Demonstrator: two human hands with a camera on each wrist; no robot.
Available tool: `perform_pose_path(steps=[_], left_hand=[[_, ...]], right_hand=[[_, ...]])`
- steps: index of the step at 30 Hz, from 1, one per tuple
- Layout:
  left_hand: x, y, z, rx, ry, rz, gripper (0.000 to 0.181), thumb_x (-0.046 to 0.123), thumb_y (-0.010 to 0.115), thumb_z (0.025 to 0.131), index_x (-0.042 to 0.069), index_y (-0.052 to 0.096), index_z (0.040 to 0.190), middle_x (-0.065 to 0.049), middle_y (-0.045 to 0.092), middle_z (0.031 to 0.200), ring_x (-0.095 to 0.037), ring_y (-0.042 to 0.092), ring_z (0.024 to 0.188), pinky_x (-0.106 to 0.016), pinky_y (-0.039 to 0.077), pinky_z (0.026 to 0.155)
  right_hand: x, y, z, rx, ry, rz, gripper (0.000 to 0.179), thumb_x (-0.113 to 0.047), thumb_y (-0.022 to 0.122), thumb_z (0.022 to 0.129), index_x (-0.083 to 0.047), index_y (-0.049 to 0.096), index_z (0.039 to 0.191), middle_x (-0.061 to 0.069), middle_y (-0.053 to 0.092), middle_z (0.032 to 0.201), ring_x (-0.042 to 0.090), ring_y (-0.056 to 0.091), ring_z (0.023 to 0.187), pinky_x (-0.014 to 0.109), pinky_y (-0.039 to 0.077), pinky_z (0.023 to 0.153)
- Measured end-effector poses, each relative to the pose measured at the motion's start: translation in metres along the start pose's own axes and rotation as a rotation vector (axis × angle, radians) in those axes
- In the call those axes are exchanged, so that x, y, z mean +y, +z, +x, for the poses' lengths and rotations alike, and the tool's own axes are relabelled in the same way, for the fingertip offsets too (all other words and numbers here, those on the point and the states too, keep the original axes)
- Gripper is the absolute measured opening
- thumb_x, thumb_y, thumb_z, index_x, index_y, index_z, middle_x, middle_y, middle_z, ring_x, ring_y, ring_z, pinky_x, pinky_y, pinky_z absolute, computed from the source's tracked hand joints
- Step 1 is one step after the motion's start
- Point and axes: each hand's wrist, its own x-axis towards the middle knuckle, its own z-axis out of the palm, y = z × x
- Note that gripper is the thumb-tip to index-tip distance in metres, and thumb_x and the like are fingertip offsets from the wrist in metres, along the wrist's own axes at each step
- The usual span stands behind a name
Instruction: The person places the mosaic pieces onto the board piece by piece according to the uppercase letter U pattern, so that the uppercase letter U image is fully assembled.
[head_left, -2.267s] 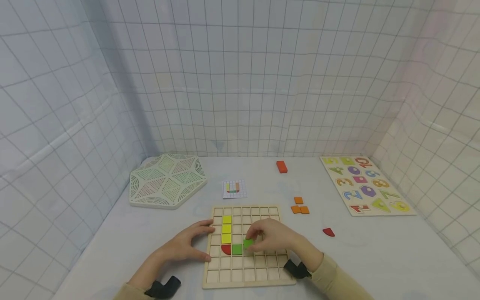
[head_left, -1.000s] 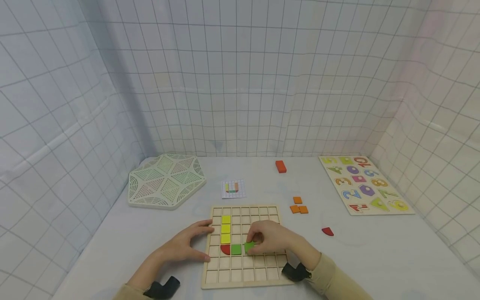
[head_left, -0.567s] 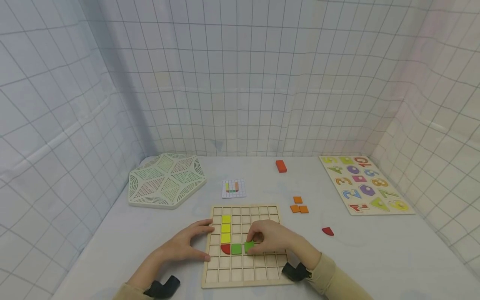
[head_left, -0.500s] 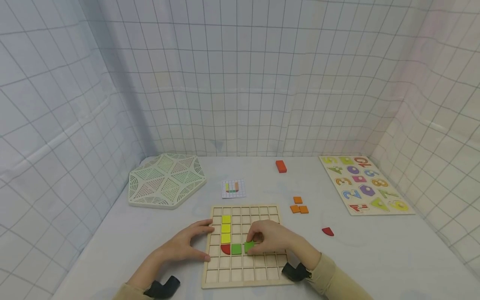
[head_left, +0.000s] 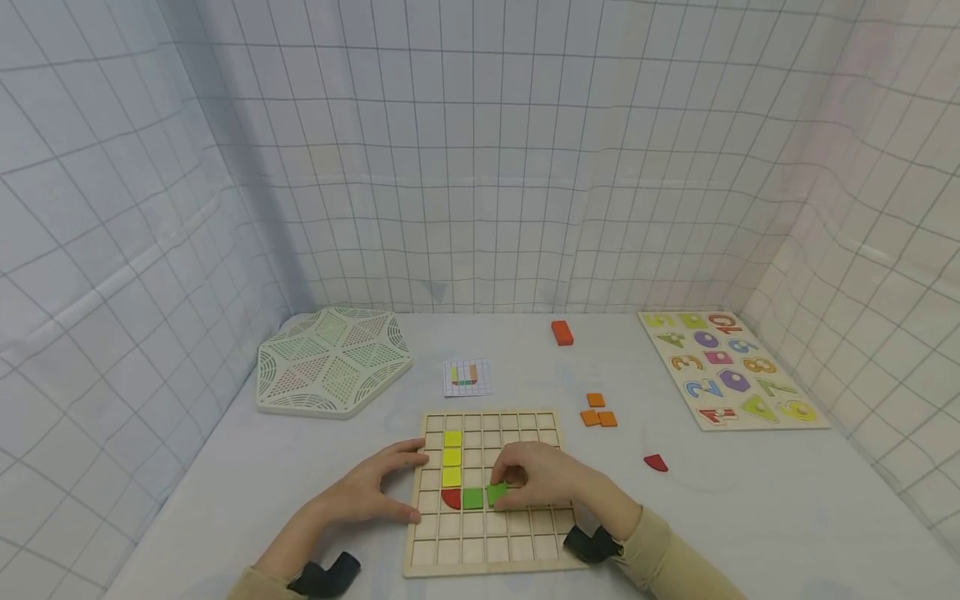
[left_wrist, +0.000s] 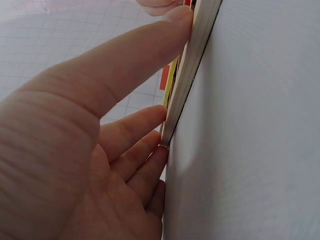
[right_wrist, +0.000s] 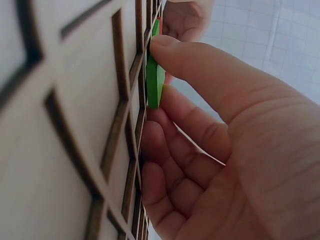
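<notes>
A wooden grid board (head_left: 450, 550) lies at the front of the table. My right hand (head_left: 542, 472) pinches a green square tile (head_left: 497, 494) between thumb and fingers, over a cell of the board. In the right wrist view this tile (right_wrist: 155, 80) stands tilted on edge against the grid, and the curled lower fingers touch the board. Left of it sit a second green tile (head_left: 472, 498), a red quarter-circle tile (head_left: 452, 499) and a column of three yellow tiles (head_left: 452, 457). My left hand (head_left: 367, 487) rests with extended thumb and fingers against the board's left edge (left_wrist: 187, 75).
A small pattern card (head_left: 467, 377) lies behind the board. Three orange tiles (head_left: 597, 412) and a red quarter-circle tile (head_left: 656, 462) are to the right. Farther off are a red block (head_left: 562, 332), a number puzzle (head_left: 732, 373) and a pale perforated hexagonal board (head_left: 333, 362).
My right hand still pinches the green tile, which has shifted slightly left and tilted a little within the last half second. My left hand stays at the board's edge.
</notes>
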Motion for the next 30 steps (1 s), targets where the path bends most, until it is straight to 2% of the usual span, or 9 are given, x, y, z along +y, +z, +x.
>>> perform_pose_path(steps=[8,30], left_hand=[[-0.0003,0.0008,-0.0001,-0.002,0.009,0.003,0.071,0.040,0.081,0.068,0.017,0.055,0.130,-0.005,0.032,0.149,-0.037,0.020,0.139,-0.061,0.017,0.108],[-0.0013,0.0011,-0.0007,0.005,0.006,0.001,0.072,0.041,0.081,0.067,0.017,0.055,0.130,-0.005,0.032,0.150,-0.037,0.020,0.138,-0.061,0.017,0.108]], right_hand=[[-0.0003,0.0007,0.0009,-0.010,-0.018,-0.043,0.024,-0.041,0.075,0.078,-0.026,0.064,0.093,-0.018,0.055,0.086,0.000,0.050,0.077,0.017,0.045,0.070],[-0.0019,0.0015,0.0014,0.000,-0.029,-0.045,0.024,-0.042,0.075,0.078,-0.026,0.064,0.093,-0.015,0.056,0.085,0.002,0.050,0.075,0.016,0.045,0.068]])
